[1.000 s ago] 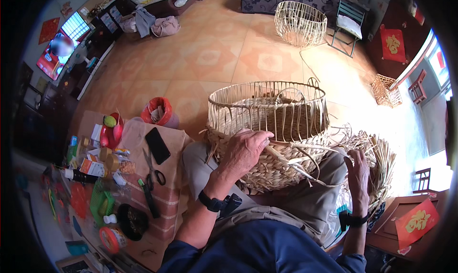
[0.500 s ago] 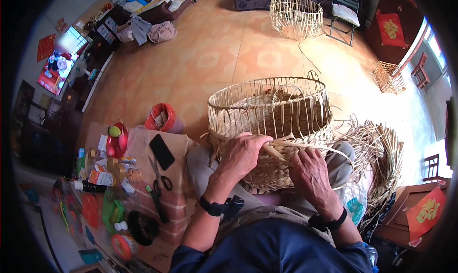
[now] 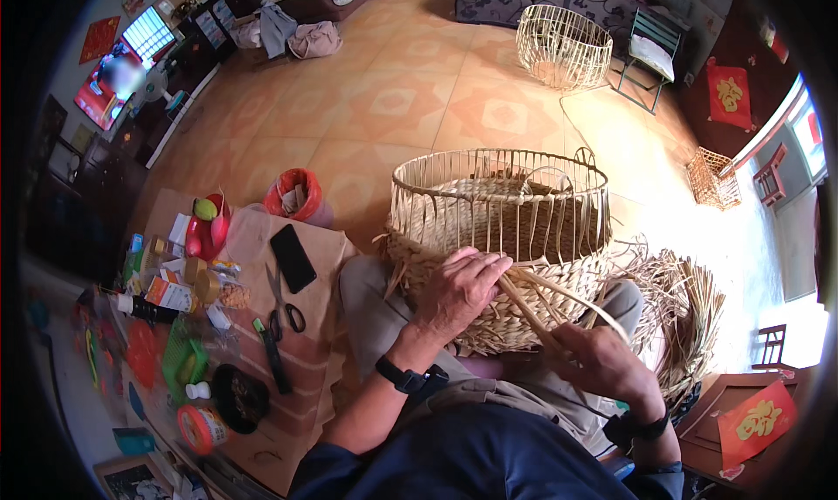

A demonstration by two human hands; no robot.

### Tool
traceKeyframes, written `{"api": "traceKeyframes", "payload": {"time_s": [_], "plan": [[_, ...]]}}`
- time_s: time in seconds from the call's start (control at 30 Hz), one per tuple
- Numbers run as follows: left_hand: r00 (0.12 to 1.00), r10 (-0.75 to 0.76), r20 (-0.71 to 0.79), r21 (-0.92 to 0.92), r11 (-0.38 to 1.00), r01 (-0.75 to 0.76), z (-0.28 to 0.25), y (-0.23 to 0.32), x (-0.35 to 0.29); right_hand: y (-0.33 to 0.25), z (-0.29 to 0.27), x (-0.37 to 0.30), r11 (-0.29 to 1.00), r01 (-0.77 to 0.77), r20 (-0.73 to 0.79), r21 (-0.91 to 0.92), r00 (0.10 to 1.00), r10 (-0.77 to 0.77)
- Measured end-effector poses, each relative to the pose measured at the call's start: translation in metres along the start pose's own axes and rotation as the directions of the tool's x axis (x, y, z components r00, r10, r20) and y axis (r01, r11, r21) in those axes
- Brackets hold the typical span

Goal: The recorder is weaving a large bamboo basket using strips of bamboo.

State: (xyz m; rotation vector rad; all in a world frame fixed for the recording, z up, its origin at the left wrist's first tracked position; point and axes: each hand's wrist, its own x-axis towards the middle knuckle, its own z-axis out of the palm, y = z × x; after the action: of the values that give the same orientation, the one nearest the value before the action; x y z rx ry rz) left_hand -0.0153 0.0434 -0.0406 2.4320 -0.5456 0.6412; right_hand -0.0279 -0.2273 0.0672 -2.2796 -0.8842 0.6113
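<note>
Scissors (image 3: 285,311) left of basket (image 3: 499,231); basket sits between them and straw pile (image 3: 685,303). Left hand (image 3: 463,290) pinches strips (image 3: 526,311) at basket's near wall; loose pinch could slacken weave. Right hand (image 3: 604,358), basket's near-right, closed on strips; overpulling might split them.

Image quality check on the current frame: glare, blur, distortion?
Head view: floor at right blown out near white; head view: right hand soft, probably motion blur, left hand and basket crisper; head view: fisheye bends straight edges toward the rim, corners black.
</note>
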Motion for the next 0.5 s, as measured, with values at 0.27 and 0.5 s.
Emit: {"api": "traceKeyframes", "payload": {"time_s": [0.27, 0.5], "plan": [[0.996, 0.07, -0.057, 0.108, 0.992, -0.063, 0.004, 0.0, 0.0, 0.023, -0.002, -0.019, 0.983, -0.076, -0.066, -0.166, 0.996, 0.066], [0.995, 0.012, -0.098, 0.059, 0.998, -0.007, 0.007, 0.0, -0.002, 0.039, -0.058, -0.069, 0.764, 0.004, 0.271, 0.645, 0.934, -0.234]]}}
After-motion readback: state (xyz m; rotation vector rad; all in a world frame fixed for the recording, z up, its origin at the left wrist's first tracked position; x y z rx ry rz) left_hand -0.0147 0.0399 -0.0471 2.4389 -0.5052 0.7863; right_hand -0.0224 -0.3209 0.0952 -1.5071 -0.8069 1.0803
